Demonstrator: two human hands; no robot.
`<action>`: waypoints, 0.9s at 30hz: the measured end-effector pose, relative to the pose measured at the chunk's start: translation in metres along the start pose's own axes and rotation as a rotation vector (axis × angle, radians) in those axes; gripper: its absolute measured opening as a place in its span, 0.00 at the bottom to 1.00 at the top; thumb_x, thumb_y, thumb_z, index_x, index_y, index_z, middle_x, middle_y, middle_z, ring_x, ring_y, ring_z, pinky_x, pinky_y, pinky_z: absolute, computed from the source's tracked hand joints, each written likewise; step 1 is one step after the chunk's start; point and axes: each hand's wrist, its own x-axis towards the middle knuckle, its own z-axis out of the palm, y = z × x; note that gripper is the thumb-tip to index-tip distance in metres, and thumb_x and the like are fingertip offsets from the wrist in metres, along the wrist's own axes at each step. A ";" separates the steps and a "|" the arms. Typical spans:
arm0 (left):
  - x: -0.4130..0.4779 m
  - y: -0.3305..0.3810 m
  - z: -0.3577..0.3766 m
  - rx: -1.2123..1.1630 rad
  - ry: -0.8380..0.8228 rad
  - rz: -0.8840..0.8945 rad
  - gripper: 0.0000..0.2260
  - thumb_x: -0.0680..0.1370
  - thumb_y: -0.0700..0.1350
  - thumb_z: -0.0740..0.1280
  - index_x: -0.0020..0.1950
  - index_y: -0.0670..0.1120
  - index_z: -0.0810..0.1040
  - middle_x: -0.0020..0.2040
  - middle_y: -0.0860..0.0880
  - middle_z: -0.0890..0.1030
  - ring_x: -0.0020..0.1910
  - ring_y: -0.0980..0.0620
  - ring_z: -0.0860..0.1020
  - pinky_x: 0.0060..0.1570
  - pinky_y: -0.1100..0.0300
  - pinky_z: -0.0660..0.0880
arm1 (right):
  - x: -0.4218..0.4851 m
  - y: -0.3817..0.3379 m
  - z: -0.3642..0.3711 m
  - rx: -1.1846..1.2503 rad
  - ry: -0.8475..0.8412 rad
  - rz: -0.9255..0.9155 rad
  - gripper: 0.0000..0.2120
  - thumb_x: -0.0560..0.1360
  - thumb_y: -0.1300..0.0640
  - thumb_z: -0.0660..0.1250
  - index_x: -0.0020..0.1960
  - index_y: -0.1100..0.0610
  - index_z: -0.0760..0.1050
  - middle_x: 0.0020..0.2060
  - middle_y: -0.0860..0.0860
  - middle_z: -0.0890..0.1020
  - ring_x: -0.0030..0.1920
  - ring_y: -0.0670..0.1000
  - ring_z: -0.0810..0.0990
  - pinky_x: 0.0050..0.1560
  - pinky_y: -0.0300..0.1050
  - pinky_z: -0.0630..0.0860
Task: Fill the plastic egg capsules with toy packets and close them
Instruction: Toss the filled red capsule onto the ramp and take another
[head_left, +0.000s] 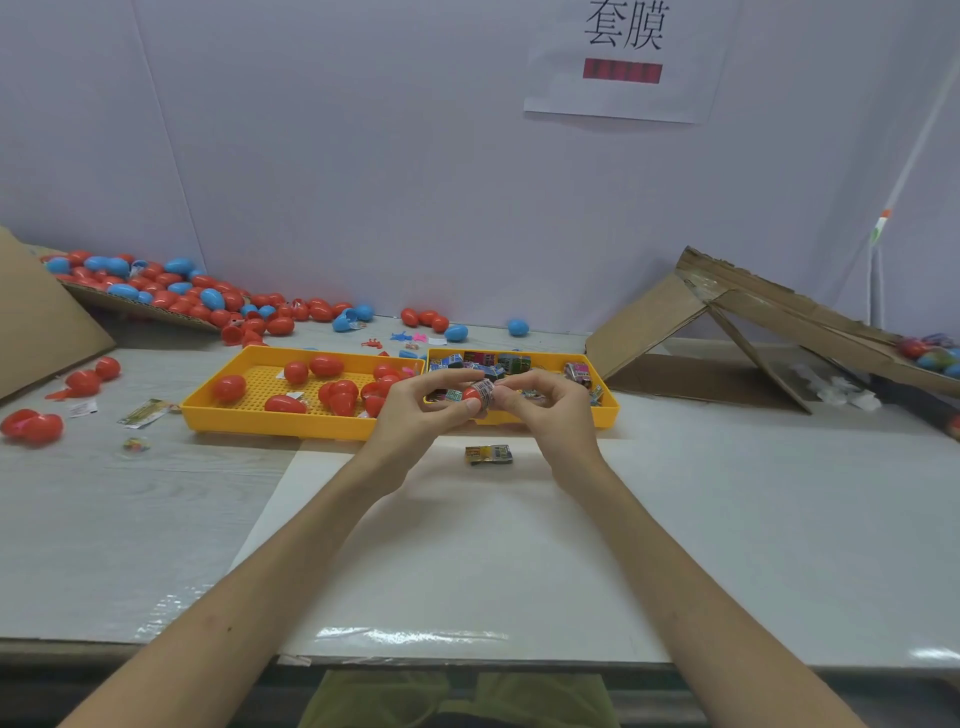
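Note:
My left hand (422, 410) grips a red egg capsule (471, 394) in front of the yellow trays. My right hand (545, 402) pinches a printed toy packet (485, 388) against the capsule's open end. A second toy packet (488, 454) lies flat on the white sheet just below my hands. The left yellow tray (249, 364) holds several red egg capsules. The right yellow tray (608, 405) holds several toy packets, partly hidden behind my hands.
A pile of red and blue eggs (171, 291) spills from a cardboard flap at the back left. Loose red eggs (32, 426) and a packet (145, 413) lie at the left. A folded cardboard ramp (727, 322) stands at the right, with filled eggs (930, 353) beyond it.

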 end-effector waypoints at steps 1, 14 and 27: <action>0.000 0.000 0.000 0.002 0.002 -0.002 0.13 0.77 0.40 0.74 0.59 0.53 0.84 0.58 0.52 0.85 0.49 0.50 0.86 0.53 0.59 0.82 | 0.000 0.000 0.000 0.002 -0.018 0.018 0.01 0.74 0.60 0.75 0.45 0.55 0.84 0.44 0.53 0.87 0.48 0.54 0.87 0.55 0.64 0.81; 0.001 -0.004 -0.001 0.052 0.000 -0.010 0.13 0.77 0.41 0.74 0.59 0.55 0.84 0.57 0.53 0.85 0.53 0.52 0.85 0.58 0.53 0.80 | -0.001 -0.005 -0.001 0.074 -0.187 0.219 0.05 0.82 0.61 0.65 0.53 0.62 0.79 0.57 0.63 0.82 0.58 0.59 0.83 0.60 0.59 0.80; 0.003 -0.007 -0.002 0.083 -0.019 0.016 0.13 0.78 0.40 0.73 0.59 0.55 0.83 0.55 0.61 0.84 0.55 0.55 0.84 0.58 0.54 0.81 | -0.001 -0.003 0.002 0.058 -0.170 0.179 0.07 0.83 0.64 0.62 0.53 0.64 0.78 0.55 0.66 0.82 0.57 0.61 0.83 0.60 0.59 0.80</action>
